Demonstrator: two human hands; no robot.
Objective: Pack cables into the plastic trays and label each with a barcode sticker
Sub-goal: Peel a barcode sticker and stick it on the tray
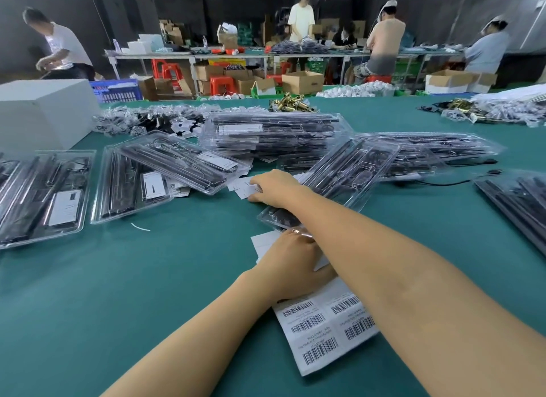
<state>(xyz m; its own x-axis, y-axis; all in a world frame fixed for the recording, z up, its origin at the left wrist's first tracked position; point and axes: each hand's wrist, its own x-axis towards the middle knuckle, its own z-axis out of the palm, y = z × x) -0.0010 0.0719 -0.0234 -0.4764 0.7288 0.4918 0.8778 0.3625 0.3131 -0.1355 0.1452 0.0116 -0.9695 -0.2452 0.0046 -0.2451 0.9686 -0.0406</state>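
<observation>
Green felt table [147, 293] across the whole head view, strewn with clear plastic trays of dark cables.

Right hand [274, 188] stretched forward over the felt, arm crossing above the left one, fingers curled and pinching a small white sticker [243, 186] by its right edge; sticker just off the near corner of a tilted tray [183, 160] that leans on a flat tray [130, 186]. Both with white labels already on their lids.

Left hand [292, 260] nearer the body, pressed down on a barcode sticker sheet [328, 322] lying flat on the felt; fingertips tucked under the right forearm, so cannot tell whether spread or together. Several printed barcodes plain on the sheet's near part.

Directly beyond the left hand, a slanted tray [348, 172] partly under the right forearm, its near end touching the felt, far end propped on neighbouring trays. Behind it, a tall stack of labelled trays [271, 133]. At far left, another flat tray [44, 195] with a white label; at far right, one more tray [517, 198] cut by the picture edge. Loose black cable [434, 183] on the felt between the slanted tray and the right-edge one.

White box [41, 112] at upper left. Brass-coloured parts [292, 102] near the table's far edge. Other workers at benches in the background.
</observation>
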